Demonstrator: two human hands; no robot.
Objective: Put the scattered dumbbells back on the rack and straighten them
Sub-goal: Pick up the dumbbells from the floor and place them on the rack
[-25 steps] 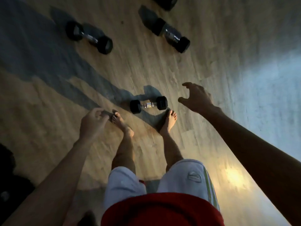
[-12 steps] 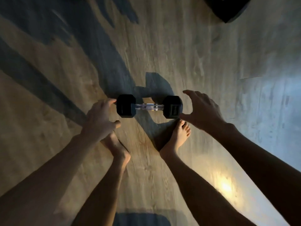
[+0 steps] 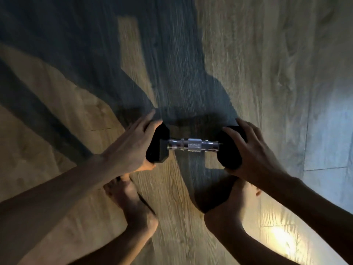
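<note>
While stooping over floor [image 3: 248, 54], clasping crosswise dumbbell [image 3: 193, 145] by its ends: left grip [image 3: 128, 148] cupped round left head, right grip [image 3: 254, 155] clamped over right.

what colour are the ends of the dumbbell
Black ends on a silver handle; head view.

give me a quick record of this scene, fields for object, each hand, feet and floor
object: black hex dumbbell, chrome handle, lying crosswise
left hand: cups its left head, thumb beneath
right hand: fingers curled over its right head
lifted: cannot tell
feet: bare, on the near side of the dumbbell
floor: wood planks
</note>
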